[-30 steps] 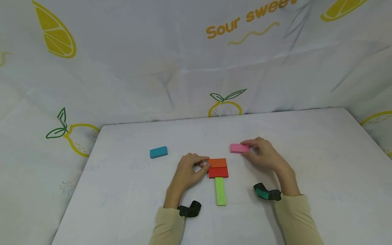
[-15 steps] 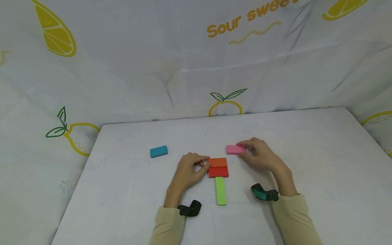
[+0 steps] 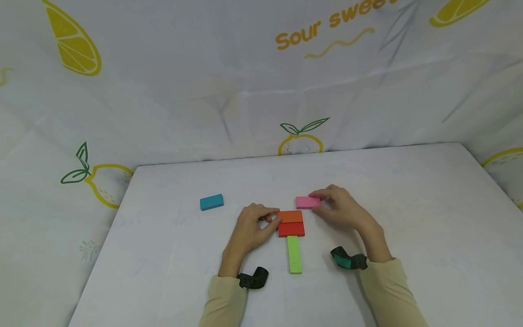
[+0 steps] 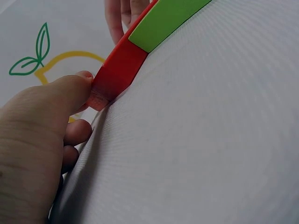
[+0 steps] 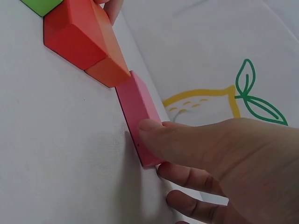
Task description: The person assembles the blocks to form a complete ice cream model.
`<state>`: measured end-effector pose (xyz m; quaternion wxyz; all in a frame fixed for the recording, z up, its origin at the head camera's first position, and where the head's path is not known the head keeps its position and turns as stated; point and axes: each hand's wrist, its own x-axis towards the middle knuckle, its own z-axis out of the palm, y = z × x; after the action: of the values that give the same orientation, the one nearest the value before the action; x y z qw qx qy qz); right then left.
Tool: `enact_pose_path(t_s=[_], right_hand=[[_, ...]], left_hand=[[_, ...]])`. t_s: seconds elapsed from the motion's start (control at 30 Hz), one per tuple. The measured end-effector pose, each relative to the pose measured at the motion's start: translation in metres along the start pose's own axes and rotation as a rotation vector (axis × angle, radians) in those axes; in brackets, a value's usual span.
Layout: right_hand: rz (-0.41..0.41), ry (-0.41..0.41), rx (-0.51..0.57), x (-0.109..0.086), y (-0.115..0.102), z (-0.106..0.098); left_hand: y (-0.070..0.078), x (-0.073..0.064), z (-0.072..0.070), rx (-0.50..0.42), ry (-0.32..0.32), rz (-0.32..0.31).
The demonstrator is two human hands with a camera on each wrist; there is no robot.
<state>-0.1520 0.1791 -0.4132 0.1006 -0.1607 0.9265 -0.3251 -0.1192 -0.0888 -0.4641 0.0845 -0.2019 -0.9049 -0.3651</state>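
A pink block (image 3: 303,202) lies flat on the white table, and my right hand (image 3: 342,207) pinches its right end between thumb and forefinger. Its left end comes close to the upper right corner of an orange block (image 3: 291,216). Along the orange block's near side lies a red block (image 3: 291,230). From the red one's near edge a light green block (image 3: 294,255) runs toward me. My left hand (image 3: 254,229) holds the orange block's left end with forefinger and thumb. In the left wrist view the thumb (image 4: 74,91) overlaps the end of the red block (image 4: 119,70).
A blue block (image 3: 211,202) lies apart at the left of the table (image 3: 163,254). Behind the table's far edge hangs a white cloth (image 3: 184,104) printed with lemons. A dark wrist camera (image 3: 254,278) is strapped on the left wrist, another camera (image 3: 348,259) on the right.
My right hand has slid the pink block to the left and slightly toward me, nearer the orange block. My left hand and the other blocks have stayed in place.
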Motion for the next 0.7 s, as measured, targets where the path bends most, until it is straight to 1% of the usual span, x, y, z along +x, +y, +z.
enact_pose_path(t_s=[0.3,0.7], right_hand=[[-0.005,-0.023,0.004,0.0001,-0.005,0.0019],[-0.036,-0.024,0.013,0.0018,-0.0056,0.007]], left_hand=[[0.0004,-0.0002,-0.0002,0.004,-0.001,0.002],[0.0028,-0.0003,-0.002,0.015,-0.005,0.0]])
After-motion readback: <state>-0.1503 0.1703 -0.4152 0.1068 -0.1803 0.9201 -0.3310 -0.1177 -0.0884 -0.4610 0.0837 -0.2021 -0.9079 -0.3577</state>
